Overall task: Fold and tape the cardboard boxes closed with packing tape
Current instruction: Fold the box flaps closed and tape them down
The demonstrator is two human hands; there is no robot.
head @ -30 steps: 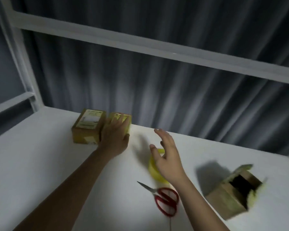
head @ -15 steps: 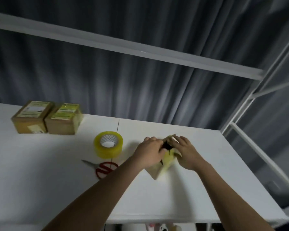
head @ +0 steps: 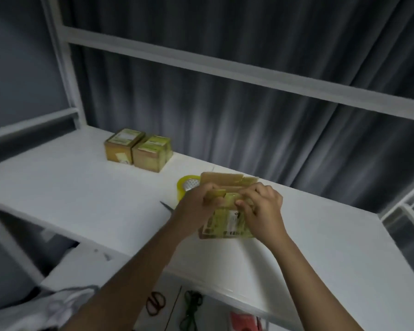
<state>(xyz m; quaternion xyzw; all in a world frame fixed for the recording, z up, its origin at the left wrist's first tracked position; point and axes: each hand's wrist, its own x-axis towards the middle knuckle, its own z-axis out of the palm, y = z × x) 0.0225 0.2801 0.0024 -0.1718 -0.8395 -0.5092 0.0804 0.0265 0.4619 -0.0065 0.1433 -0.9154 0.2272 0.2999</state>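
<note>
An open cardboard box (head: 225, 223) with yellow-green labels is held between both hands above the white table (head: 81, 194). My left hand (head: 196, 206) grips its left side, fingers curled over a small flap. My right hand (head: 261, 209) grips the right side and pinches another flap. The far flap (head: 221, 179) stands upright behind my fingers. A roll of yellow packing tape (head: 188, 185) lies just behind my left hand, partly hidden. Two closed boxes (head: 139, 151) sit side by side at the table's back left.
A scissors tip (head: 165, 205) pokes out left of my left forearm. A white frame with a crossbar (head: 201, 58) runs overhead before a dark curtain. Below the table's front edge lie red-handled scissors (head: 155, 303), cords and white cloth (head: 58, 306).
The open box has been turned upright and drawn closer to the table's middle, both hands now folding its flaps. The view has swung back to the left.
</note>
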